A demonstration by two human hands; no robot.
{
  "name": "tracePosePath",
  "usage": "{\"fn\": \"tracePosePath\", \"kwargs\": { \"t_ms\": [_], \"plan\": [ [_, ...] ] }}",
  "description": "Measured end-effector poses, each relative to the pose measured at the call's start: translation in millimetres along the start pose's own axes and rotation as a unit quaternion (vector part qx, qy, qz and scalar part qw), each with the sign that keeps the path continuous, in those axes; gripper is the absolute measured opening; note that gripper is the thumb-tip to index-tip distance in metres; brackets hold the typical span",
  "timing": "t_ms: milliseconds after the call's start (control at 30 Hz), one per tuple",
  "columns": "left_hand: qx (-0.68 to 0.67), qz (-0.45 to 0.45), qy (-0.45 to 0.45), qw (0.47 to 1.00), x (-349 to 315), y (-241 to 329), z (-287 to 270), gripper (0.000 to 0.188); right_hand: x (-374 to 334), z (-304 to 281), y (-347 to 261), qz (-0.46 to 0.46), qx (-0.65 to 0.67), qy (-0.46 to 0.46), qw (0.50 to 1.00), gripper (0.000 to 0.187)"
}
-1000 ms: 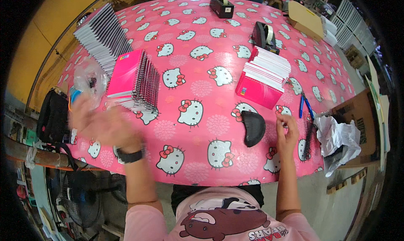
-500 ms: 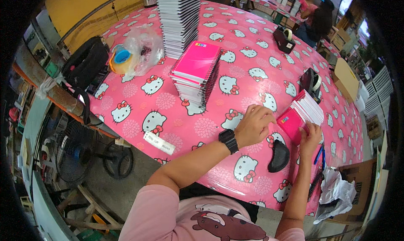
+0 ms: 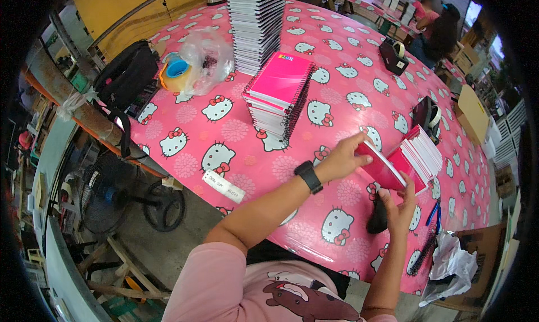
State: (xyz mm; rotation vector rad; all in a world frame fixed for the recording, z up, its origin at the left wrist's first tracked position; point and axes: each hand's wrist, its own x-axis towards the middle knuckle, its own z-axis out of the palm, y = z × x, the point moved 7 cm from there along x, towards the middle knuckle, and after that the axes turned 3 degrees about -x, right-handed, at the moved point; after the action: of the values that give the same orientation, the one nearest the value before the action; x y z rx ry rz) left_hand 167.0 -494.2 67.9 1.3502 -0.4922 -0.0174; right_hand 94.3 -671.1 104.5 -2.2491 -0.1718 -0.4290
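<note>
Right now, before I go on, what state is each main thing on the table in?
Left hand, closed on one end of the held notebook
Right hand, fingertips at its other end, grip unclear
Held notebook, tilted, looks shut
Pink notebooks, on edge in a leaning row
Tall notebook stack, standing
Near tape dispenser, roll fitted
Plastic bag, crumpled
Paper strip, lying flat

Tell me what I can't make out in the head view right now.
Head view:
- Held glossy pink notebook: far side, hidden by its near side.
- Tall white spiral-bound notebook stack: top, cut off by upper edge.
- Black curved object: partly covered by right hand.
</note>
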Motion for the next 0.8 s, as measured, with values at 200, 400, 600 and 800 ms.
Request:
{"fn": "tracePosePath", "kwargs": {
  "t_ms": [200, 400, 600, 800],
  "plan": [
    [-0.211, -0.033, 0.004, 0.977, 6.0, 2.7, -24.6, 0.025, -39.8, -0.5, 16.5, -0.055, -0.228, -0.104, 0.967, 0.057],
    [-0.178, -0.084, -0.057, 0.979, -0.7, -6.7, -8.1, 0.021, -45.0, -41.2, 41.4, 0.049, -0.19, -0.053, 0.979, 0.049],
    [-0.137, -0.066, -0.092, 0.984, -3.5, -34.1, 19.9, 0.021, -51.0, -6.8, 30.3, 0.081, 0.311, 0.016, 0.947, 0.04],
    [-0.098, -0.147, -0.055, 0.983, -17.6, -45.6, 38.2, 0.016, -57.1, 23.0, 29.3, 0.124, 0.424, 0.104, 0.891, 0.012]
  ]
}}
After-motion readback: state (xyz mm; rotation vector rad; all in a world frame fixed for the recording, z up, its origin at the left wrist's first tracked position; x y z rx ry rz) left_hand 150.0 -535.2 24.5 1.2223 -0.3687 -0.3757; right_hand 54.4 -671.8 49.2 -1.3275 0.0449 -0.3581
